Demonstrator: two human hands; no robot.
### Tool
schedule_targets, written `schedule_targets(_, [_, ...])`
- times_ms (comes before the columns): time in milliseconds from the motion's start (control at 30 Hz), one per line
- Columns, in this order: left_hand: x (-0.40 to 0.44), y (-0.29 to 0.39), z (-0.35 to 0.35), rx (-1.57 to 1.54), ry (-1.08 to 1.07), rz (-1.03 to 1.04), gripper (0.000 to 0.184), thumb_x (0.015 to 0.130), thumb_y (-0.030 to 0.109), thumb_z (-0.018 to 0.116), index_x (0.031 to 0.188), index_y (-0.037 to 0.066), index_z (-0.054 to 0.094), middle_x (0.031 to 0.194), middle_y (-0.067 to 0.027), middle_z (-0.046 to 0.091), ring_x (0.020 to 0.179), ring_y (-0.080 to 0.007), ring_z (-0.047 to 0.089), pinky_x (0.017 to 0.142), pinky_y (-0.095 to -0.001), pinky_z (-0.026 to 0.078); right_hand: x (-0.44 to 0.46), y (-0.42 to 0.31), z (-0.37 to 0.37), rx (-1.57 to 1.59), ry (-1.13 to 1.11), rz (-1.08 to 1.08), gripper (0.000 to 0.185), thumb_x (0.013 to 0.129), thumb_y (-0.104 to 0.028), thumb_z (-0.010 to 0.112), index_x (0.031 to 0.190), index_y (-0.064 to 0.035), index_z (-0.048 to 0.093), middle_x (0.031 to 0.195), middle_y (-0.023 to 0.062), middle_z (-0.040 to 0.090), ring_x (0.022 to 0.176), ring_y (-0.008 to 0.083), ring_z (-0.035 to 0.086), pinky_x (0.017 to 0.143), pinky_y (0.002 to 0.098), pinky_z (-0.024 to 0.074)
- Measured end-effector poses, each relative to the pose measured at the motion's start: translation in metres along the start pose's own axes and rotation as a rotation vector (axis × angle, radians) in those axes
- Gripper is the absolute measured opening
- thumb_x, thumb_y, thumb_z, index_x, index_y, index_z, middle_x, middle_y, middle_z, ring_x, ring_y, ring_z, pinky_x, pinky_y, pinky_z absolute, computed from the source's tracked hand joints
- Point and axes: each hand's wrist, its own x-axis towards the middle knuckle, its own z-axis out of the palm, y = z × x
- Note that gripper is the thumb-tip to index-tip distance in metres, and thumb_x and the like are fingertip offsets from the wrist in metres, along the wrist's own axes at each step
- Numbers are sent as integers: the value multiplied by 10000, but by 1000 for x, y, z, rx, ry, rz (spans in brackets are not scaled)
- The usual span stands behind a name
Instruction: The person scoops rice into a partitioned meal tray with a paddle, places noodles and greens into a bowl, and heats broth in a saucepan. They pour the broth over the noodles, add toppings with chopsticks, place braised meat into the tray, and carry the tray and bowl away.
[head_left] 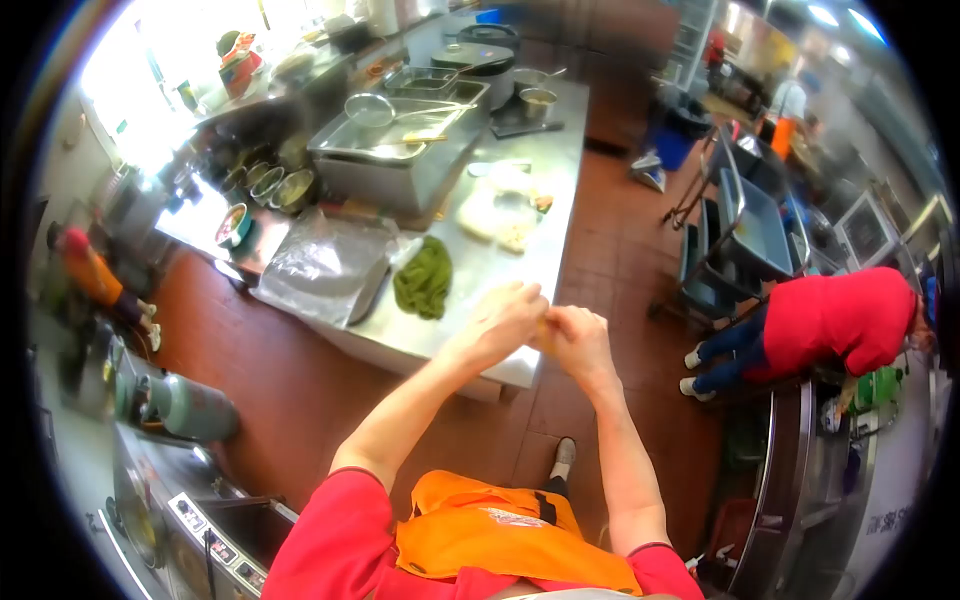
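My left hand point(505, 322) and my right hand point(578, 342) are held close together above the front corner of the steel table point(470, 345). Both are closed, fingers bent inward. A small yellowish bit shows between them, too blurred to name. Left of my hands lies a crumpled green cloth point(424, 280) on the tabletop. Beyond it are pale, flattish pieces point(485, 215) that I cannot identify. A tray covered with clear plastic point(325, 265) sits at the table's left edge.
A steel basin unit point(390, 175) with a mesh strainer point(370, 110) stands on the table, a small pot point(538, 103) behind it. To the right are a cart with grey tubs point(755, 235) and a bending person in red point(835, 320). A gas cylinder point(195, 405) stands left.
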Motion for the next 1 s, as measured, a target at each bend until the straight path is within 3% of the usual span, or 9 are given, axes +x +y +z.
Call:
schedule_targets(167, [42,-2,60,46,7,-195,74,740,67,607,730,32,543,777,-119,519,729,-319,536,645,-408,446,22,75,-26,92,-131,2,71,747,-127,636,818,-124,647,758,26,640,729,232,602,701,371,431])
schedule_targets(333, [48,5,70,69,104,-479,155,722,62,677,861,53,608,861,-109,565,793,-313,559,696,-393,464,55,99,-26,140,-327,-77,71,801,-132,588,817,-143,655,774,14,641,757,220,582,758,387,374])
schedule_targets(600, [54,-47,67,272,103,-462,125,717,41,666,810,91,597,799,-45,574,801,-254,516,710,-360,412,112,126,3,357,-379,-156,112,749,-62,624,837,-120,661,790,24,643,828,234,596,781,389,404])
schedule_targets(700, [64,-61,57,271,98,-471,90,735,50,640,797,93,590,799,-42,566,803,-252,511,710,-356,403,131,142,18,441,-462,-140,200,729,-22,642,925,-54,670,883,95,670,807,216,630,696,304,480])
schedule_targets(800, [51,-72,70,334,30,-502,64,746,54,613,780,95,579,781,-38,545,785,-251,503,703,-352,396,121,159,23,522,-622,148,308,792,-66,620,1100,-50,629,961,93,665,814,155,619,697,276,482])
schedule_targets(900, [52,-89,73,340,36,-524,69,689,60,581,733,89,537,754,-56,520,752,-265,493,663,-378,396,124,227,65,759,-647,618,447,852,-133,600,1273,-22,499,1017,97,639,828,131,598,686,265,484])
schedule_targets(933, [54,-89,74,315,68,-559,70,683,52,576,725,89,534,754,-52,523,754,-263,494,660,-376,397,131,247,74,808,-672,811,513,882,-146,556,1336,22,387,1037,130,628,828,161,603,686,273,489])
schedule_targets(1000, [56,-91,75,330,65,-612,73,677,55,580,726,91,540,754,-49,524,755,-260,495,658,-373,397,146,277,96,861,-645,1033,499,908,-230,538,1301,43,397,1032,156,628,843,186,615,694,291,501])
